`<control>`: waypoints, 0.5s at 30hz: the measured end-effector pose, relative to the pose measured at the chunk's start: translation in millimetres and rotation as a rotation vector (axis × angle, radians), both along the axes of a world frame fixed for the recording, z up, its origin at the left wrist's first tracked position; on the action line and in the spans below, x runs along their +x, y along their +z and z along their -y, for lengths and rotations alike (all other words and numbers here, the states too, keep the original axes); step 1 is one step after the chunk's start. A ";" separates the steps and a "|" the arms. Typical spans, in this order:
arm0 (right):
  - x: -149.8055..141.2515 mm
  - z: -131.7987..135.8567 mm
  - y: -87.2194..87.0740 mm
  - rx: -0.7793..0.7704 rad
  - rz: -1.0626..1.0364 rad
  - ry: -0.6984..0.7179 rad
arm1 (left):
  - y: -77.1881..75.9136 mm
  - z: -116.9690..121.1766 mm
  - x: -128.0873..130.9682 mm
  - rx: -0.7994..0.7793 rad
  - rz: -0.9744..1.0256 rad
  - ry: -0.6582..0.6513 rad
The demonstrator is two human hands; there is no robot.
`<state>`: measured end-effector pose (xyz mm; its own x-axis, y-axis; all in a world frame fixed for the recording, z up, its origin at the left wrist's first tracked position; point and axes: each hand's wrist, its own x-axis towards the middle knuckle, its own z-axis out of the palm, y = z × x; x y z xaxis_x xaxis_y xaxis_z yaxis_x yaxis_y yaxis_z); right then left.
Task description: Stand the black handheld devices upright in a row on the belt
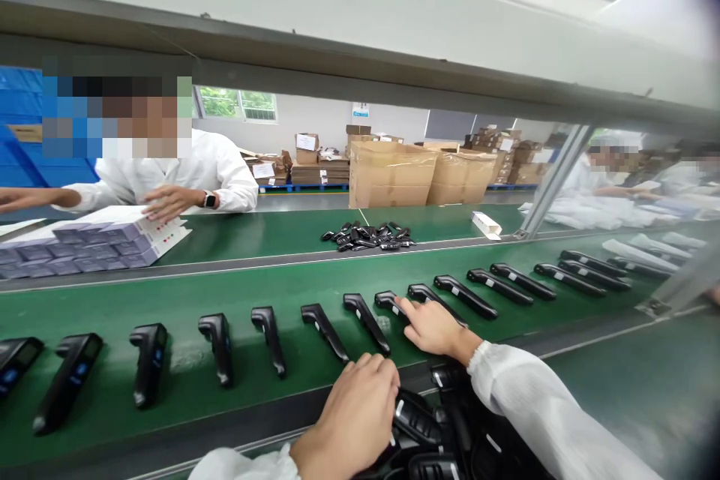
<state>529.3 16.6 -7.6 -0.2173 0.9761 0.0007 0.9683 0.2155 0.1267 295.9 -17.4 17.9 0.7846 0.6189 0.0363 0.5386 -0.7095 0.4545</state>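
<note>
My right hand (436,326) is over the belt with its fingers closed around the body of a black gun-shaped handheld device (387,300), whose lower part is hidden beneath the hand. Closer to me, my left hand (360,409) has curled fingers at the edge of a heap of similar black devices (419,424). Its fingertips are turned away, so whatever they grip is hidden. Left of my right hand, another black device (365,321) lies apart from both hands. More lie spaced out in a row, some showing a screen and blue button, such as this device (149,364).
The green conveyor belt (225,412) crosses in front of me. Opposite, a co-worker (180,165) touches stacked white-and-purple boxes (106,236). A small device pile (368,236) and a white carton (487,225) sit on the far bench. A metal post (554,180) and overhead shelf (337,67) frame the space.
</note>
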 end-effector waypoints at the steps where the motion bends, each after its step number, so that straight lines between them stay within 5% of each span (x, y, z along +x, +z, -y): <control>1: 2.9 2.0 1.8 0.006 0.012 -0.017 | 2.2 -3.7 -2.9 -0.046 0.061 0.031; 6: 44.3 29.5 16.3 0.181 -0.006 -0.129 | 9.8 -26.6 -32.4 -0.455 0.339 0.196; 9: 75.7 36.0 6.4 0.128 0.055 -0.222 | 10.5 -34.2 -44.9 -0.702 0.451 0.275; 12: 96.9 26.0 -12.2 0.032 0.109 -0.272 | 10.6 -32.1 -38.4 -0.882 0.553 0.318; 15: 105.4 17.3 -12.1 0.020 0.135 -0.324 | 11.2 -27.7 -20.7 -0.929 0.616 0.329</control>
<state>634.7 -0.7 -19.7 0.1048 0.9944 0.0127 0.9602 -0.1044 0.2592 275.1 10.3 29.1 0.5884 0.7782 -0.2197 0.1417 0.1683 0.9755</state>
